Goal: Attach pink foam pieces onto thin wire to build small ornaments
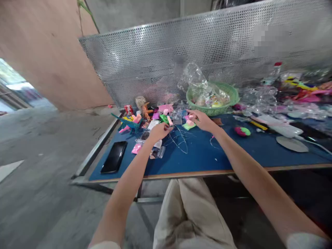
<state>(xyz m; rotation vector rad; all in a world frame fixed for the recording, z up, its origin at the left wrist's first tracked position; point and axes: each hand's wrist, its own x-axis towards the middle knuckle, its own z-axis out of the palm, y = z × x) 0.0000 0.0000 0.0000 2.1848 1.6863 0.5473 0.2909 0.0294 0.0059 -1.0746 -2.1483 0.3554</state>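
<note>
My left hand (158, 133) is over the middle of the blue table, its thumb and fingertips pressed together. Whatever it pinches is too small to make out. Thin clear strands (183, 141) lie on the table just right of its fingertips. My right hand (202, 121) reaches toward the pile with its index finger stretched out. Beneath its fingertips is a green and pink piece (189, 126); whether they touch cannot be made out. Between the hands and beyond them lie a green piece (164, 118), a pink piece (166, 108) and small clear packets.
A black phone (114, 157) lies at the left. A teal toy dinosaur (132, 125) stands behind it. A green basket (234, 95) with plastic wrap sits against the perforated metal panel (145, 55). Rightward are a yellow cutter (258, 125), a pink-green ball (241, 131) and heaped plastic.
</note>
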